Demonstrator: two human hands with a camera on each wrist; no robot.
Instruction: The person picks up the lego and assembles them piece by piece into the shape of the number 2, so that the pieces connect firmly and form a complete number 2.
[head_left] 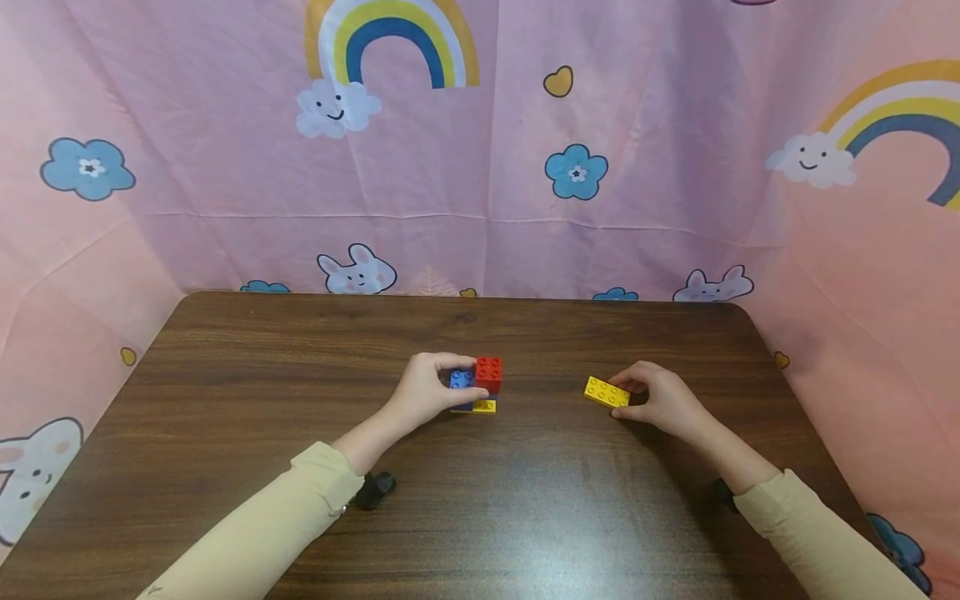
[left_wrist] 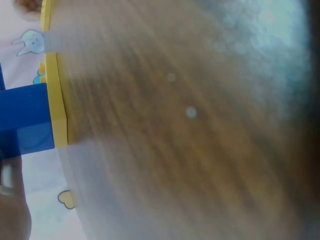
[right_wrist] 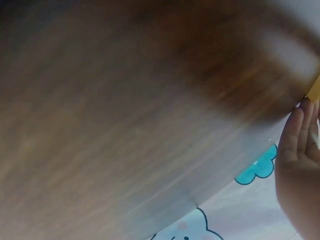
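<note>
Near the middle of the table, my left hand (head_left: 423,392) grips a stack of toy building bricks, thumb in front and fingers behind. The stack has a red brick (head_left: 488,375) on top at the right, a blue brick (head_left: 461,380) at the left and a flat yellow plate (head_left: 485,407) at the bottom. In the left wrist view, the blue brick (left_wrist: 25,120) sits on the yellow plate (left_wrist: 56,100). To the right, my right hand (head_left: 660,402) pinches a separate yellow brick (head_left: 606,392) by its right end, studs up. Only an edge of that yellow brick (right_wrist: 314,91) shows in the right wrist view.
The dark wooden table (head_left: 525,517) has its far edge against a pink curtain (head_left: 450,183) with rainbows and rabbits. Dark straps (head_left: 375,490) show under the wrists.
</note>
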